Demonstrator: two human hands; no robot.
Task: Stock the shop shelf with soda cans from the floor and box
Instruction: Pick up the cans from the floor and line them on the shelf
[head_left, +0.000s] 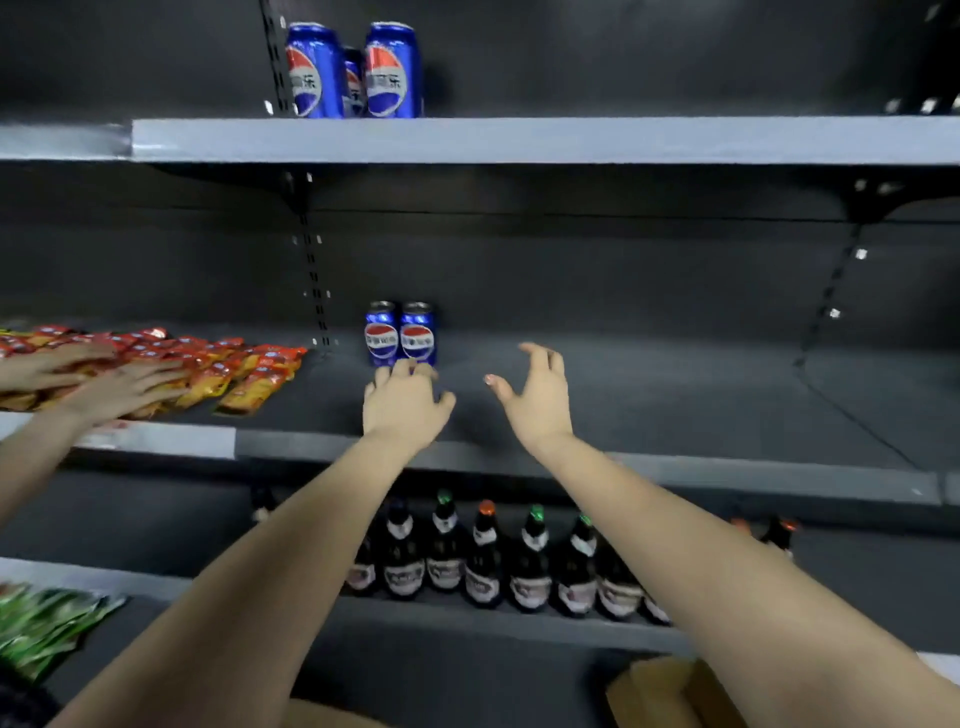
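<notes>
Two blue cans (382, 338) upright on middle shelf (623, 395), red snack packets (249, 374) leftward.

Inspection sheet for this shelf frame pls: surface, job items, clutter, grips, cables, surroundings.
surface: dark grey metal middle shelf.
job's things: two upright blue soda cans side by side near its back; three more blue cans on the top shelf; brown cardboard box at bottom edge.
clutter: red-orange snack packets under another person's hands; dark glass bottles and green packets on lower shelves.
grips: left hand just before the two cans, fingers loosely bent, nothing seen in it; right hand spread, empty.
cables: nothing seen.
surroundings: dark back panel, slotted uprights.
</notes>
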